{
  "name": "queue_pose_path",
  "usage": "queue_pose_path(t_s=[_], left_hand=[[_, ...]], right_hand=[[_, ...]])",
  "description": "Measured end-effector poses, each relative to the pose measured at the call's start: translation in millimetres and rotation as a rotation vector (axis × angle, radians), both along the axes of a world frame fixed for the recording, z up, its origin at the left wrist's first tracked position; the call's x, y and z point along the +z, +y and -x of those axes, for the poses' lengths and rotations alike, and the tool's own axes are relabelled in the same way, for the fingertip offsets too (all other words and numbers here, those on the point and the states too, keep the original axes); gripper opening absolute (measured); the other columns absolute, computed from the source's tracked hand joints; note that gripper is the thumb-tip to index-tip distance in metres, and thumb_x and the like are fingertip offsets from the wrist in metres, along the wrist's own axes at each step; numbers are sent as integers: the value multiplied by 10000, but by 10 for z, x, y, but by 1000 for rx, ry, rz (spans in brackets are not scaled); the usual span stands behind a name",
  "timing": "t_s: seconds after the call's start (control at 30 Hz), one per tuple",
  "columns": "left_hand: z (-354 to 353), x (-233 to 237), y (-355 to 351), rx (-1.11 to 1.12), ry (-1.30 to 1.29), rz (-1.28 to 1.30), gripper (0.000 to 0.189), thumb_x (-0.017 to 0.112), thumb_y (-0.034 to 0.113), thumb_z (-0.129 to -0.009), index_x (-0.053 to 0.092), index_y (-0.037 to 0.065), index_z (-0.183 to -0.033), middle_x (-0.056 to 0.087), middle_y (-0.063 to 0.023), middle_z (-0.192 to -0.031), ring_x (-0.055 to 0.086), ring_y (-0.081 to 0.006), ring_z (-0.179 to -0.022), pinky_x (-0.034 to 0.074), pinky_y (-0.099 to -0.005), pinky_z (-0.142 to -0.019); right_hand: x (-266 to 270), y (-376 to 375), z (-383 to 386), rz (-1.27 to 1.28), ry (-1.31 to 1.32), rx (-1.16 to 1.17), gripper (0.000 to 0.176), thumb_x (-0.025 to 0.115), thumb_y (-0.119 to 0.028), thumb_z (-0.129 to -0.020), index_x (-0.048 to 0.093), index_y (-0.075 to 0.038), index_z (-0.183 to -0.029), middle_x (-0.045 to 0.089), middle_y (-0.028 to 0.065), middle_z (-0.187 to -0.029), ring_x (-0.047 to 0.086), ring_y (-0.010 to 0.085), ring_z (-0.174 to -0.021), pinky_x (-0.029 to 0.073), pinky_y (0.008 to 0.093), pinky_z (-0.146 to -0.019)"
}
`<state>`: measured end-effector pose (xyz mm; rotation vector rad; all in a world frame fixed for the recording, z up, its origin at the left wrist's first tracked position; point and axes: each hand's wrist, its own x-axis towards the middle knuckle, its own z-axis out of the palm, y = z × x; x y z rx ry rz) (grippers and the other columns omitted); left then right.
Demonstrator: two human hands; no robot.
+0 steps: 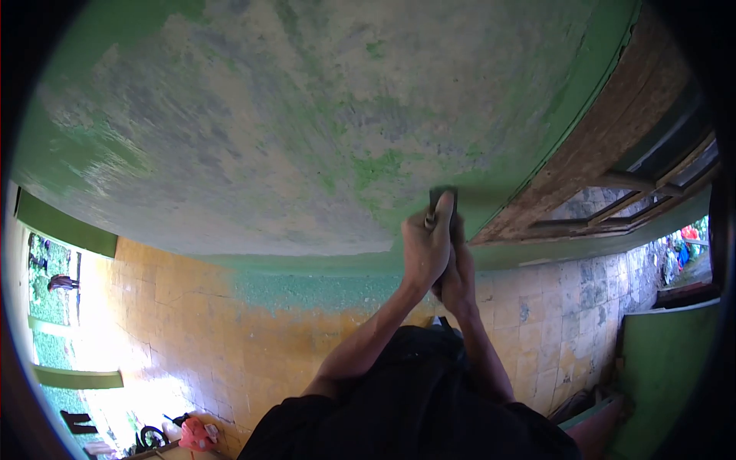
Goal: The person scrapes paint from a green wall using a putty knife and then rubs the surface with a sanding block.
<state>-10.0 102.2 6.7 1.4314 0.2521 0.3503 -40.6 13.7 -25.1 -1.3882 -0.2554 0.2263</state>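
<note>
Both my hands are together at the lower right of a wall (253, 130) with patchy green and grey paint. A dark, flat-bladed scraper (443, 193) juts from between them, its blade at the green surface. My left hand (425, 253) is closed round it, with the thumb stretched along the tool towards the blade. Pressed against it on the right, my right hand (458, 284) is closed too, apparently on the handle; most of the handle and several of its fingers are hidden.
A brown wooden window frame (567, 176) with panes borders the wall on the right. Pale green dust (307, 291) lies along the wall's foot on the yellow tiled floor (253, 345). A green panel (667, 376) stands lower right; a red-pink bag (198, 435) lies lower left.
</note>
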Motion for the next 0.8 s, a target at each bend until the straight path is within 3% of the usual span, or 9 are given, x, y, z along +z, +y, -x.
queue_pose_path(t_s=[0.13,0.27,0.33,0.47,0.6,0.8], left_hand=[[44,80,-70,2,-2,-26,513,561,377,-1036,656,-15,-719,600,-17,-598,545,-79,-543,420,-265,-499],[9,-152,-196,6,-9,48,492,596,349,-1023,632,-28,-708,526,-1,-557,467,-54,-531,368,-279,-466],[-15,193,-200,-36,-57,29,492,595,347,-1024,632,-27,-706,524,4,-560,463,-54,-530,361,-277,-464],[-50,-146,-243,-59,-39,42,513,550,368,-1044,649,-3,-704,597,-14,-593,537,-79,-537,421,-262,-499],[-73,-87,-256,-93,-33,66,520,529,365,-1054,636,3,-697,593,-19,-594,538,-89,-533,424,-263,-504],[-29,-159,-299,-90,-19,60,541,504,379,-1062,623,10,-686,587,-26,-590,546,-100,-532,431,-266,-506]], right_hand=[[125,-66,-39,-12,-6,16,564,355,-302,-1072,233,-78,-1574,549,-16,-730,412,25,-461,318,216,-391],[8,-155,-33,-37,37,-27,605,392,-344,-1069,207,-100,-1591,534,-36,-754,381,7,-431,285,190,-373],[35,-187,-48,-47,37,-27,602,385,-339,-1069,201,-105,-1593,529,-38,-745,384,9,-432,289,191,-373],[67,-304,-43,-28,66,38,588,366,-325,-1074,192,-121,-1598,501,-43,-699,387,15,-433,299,193,-373],[212,-333,-12,3,73,37,559,329,-298,-1086,183,-141,-1603,467,-47,-656,373,22,-419,308,202,-370],[197,-430,22,-32,171,75,497,329,-195,-1092,244,-53,-1561,451,-54,-635,365,20,-441,322,213,-401]])
